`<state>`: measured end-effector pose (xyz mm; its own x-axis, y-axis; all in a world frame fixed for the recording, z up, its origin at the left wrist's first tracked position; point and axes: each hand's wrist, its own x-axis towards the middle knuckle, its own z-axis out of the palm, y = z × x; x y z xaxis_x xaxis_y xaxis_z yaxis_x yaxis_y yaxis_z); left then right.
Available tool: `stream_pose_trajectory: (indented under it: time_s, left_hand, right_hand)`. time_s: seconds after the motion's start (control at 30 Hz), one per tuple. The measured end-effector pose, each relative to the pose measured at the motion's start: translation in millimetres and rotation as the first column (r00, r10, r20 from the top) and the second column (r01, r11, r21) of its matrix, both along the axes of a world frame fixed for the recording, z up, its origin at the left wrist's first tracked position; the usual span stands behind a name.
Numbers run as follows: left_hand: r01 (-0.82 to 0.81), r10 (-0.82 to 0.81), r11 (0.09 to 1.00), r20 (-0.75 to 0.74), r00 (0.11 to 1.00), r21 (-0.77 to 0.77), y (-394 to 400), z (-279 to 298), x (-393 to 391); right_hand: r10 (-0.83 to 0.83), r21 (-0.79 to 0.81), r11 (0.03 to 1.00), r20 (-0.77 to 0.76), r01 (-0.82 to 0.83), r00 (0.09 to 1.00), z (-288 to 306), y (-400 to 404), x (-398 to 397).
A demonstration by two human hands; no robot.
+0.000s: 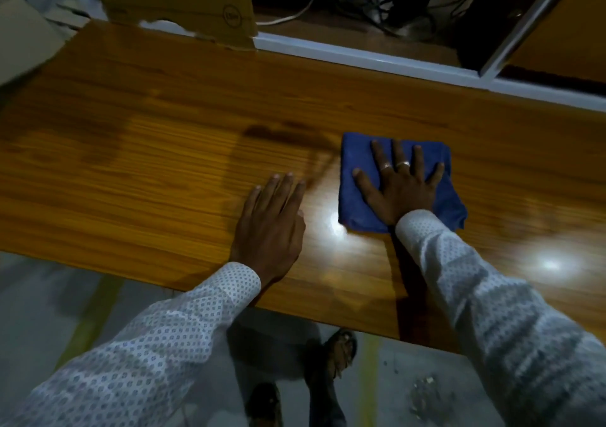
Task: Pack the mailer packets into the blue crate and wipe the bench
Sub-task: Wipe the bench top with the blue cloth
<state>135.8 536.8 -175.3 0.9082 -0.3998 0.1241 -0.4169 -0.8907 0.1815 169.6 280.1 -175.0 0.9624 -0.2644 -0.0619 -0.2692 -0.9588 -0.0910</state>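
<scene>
A folded blue cloth point(446, 203) lies flat on the glossy wooden bench point(147, 164), right of centre. My right hand point(398, 184) presses down on the cloth, palm flat and fingers spread, with two rings on it. My left hand point(270, 223) rests flat on the bare wood just left of the cloth, fingers together, holding nothing. No mailer packets and no blue crate are in view.
A yellow cardboard box point(183, 3) stands at the bench's far edge, upper left. Behind the bench runs a white frame point(360, 56) with tangled cables point(377, 0) beyond it. The grey floor and my feet point(341, 351) show below the near edge.
</scene>
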Motion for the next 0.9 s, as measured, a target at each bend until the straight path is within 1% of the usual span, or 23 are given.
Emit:
stream_pose_trajectory:
  time_s: [0.07,0.13,0.23,0.3,0.33,0.4,0.47,0.5,0.57,0.67,0.77,0.9]
  left_hand:
    - [-0.005,0.005,1.0,0.005,1.0,-0.013,-0.4,-0.2,-1.2]
    - [0.001,0.0,1.0,0.022,1.0,-0.031,-0.1,0.9,-0.1]
    - [0.008,-0.006,0.997,0.023,1.0,-0.082,0.0,9.2,15.6]
    - [-0.013,0.016,0.992,0.021,1.0,-0.129,-3.8,18.0,40.9]
    - [-0.029,0.031,0.99,0.014,0.999,-0.138,-6.8,21.7,56.5]
    - [-0.065,0.063,0.993,-0.023,0.998,-0.099,-14.0,25.0,88.3]
    - [-0.11,0.107,0.993,-0.065,0.992,-0.043,-21.3,24.2,116.4]
    - [-0.127,0.124,0.991,-0.08,0.989,-0.031,-24.5,23.1,129.0]
    - [-0.121,0.118,0.992,-0.097,0.988,-0.02,-30.5,20.3,151.6]
    - [-0.108,0.109,0.994,-0.126,0.986,0.017,-35.4,13.5,175.0]
    - [-0.104,0.109,0.993,-0.091,0.99,0.057,-36.2,5.4,178.8]
    - [-0.109,0.114,0.991,-0.076,0.99,0.077,-36.7,1.2,177.9]
  right_hand:
    - [-0.042,0.011,0.999,-0.011,0.042,0.999,3.7,-3.4,19.9]
    - [-0.044,0.015,0.999,-0.013,0.044,0.999,6.8,1.5,34.1]
    - [0.047,0.016,0.999,-0.002,-0.047,0.999,5.8,4.9,28.3]
    - [0.119,-0.015,0.993,0.014,-0.119,0.993,0.5,-3.2,13.7]
    - [0.126,-0.033,0.992,0.014,-0.125,0.992,-0.8,-10.2,10.0]
    - [0.062,-0.034,0.998,0.015,-0.062,0.998,-0.5,-25.4,18.6]
    - [-0.033,-0.004,0.999,0.008,0.033,0.999,2.1,-32.1,42.4]
    - [-0.056,0.006,0.998,0.002,0.056,0.998,3.6,-30.0,56.1]
    - [-0.04,0.014,0.999,-0.004,0.04,0.999,5.4,-17.7,77.3]
    - [0.077,0.0,0.997,0.002,-0.077,0.997,2.4,-4.3,80.7]
    - [0.144,-0.025,0.989,0.017,-0.143,0.989,-2.6,-17.0,72.5]
    - [0.06,0.0,0.998,-0.011,-0.06,0.998,2.1,-39.2,110.2]
